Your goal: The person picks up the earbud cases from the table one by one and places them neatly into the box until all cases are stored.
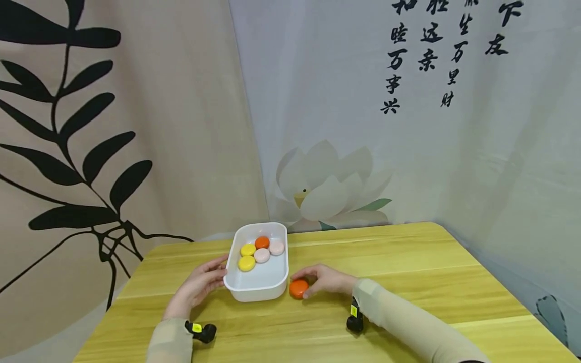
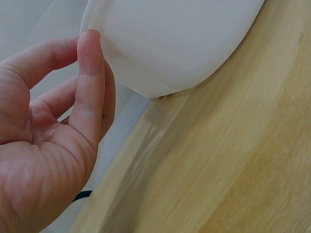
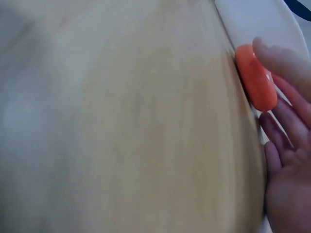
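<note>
A white tray [image 1: 256, 295] stands on the table, holding two yellow discs [image 1: 246, 263], two pale pink discs [image 1: 277, 247] and one orange disc [image 1: 262, 242]. My left hand [image 1: 202, 283] is at its left side; in the left wrist view, thumb and finger pinch the rim of the white tray [image 2: 170, 43]. Just right of the tray, my right hand [image 1: 328, 280] holds another orange disc [image 1: 298, 290] between thumb and fingers, low over the tabletop. The right wrist view shows this orange disc [image 3: 256, 80] tilted on edge, with the thumb on its near face.
The wooden table [image 1: 399, 262] reaches back to a hanging cloth [image 1: 336, 101] with a printed lotus and characters. A cloth with black leaves [image 1: 72, 217] hangs on the left. Each wrist wears a small black camera [image 1: 355, 322].
</note>
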A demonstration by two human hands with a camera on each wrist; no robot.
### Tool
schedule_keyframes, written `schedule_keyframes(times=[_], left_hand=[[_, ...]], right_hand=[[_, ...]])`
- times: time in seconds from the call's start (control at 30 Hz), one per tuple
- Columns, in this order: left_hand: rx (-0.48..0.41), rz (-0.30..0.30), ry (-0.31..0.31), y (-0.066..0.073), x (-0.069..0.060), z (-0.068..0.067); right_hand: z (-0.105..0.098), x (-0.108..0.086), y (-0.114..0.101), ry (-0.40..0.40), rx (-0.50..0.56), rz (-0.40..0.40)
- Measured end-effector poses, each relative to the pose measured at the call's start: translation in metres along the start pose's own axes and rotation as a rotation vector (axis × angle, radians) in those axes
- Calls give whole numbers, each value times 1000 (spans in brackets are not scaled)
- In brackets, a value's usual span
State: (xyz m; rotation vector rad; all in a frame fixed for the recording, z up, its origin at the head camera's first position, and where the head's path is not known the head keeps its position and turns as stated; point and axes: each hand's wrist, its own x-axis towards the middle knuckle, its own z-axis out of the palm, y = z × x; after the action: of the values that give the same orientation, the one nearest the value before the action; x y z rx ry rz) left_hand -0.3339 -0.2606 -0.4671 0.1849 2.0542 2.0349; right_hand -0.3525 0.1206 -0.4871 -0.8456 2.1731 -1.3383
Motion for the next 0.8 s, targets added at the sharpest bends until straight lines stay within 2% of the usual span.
schedule_keyframes(times=[0.17, 0.43, 0.8], left_hand=[[-5, 1, 2, -1, 1, -1], [-17, 5, -14, -2, 0, -1], [-11, -2, -3, 1, -1, 0]], right_hand=[[2, -1, -2, 10, -22, -13], [6, -1, -3, 35, -45, 11], [3, -3, -6, 58, -29, 11]])
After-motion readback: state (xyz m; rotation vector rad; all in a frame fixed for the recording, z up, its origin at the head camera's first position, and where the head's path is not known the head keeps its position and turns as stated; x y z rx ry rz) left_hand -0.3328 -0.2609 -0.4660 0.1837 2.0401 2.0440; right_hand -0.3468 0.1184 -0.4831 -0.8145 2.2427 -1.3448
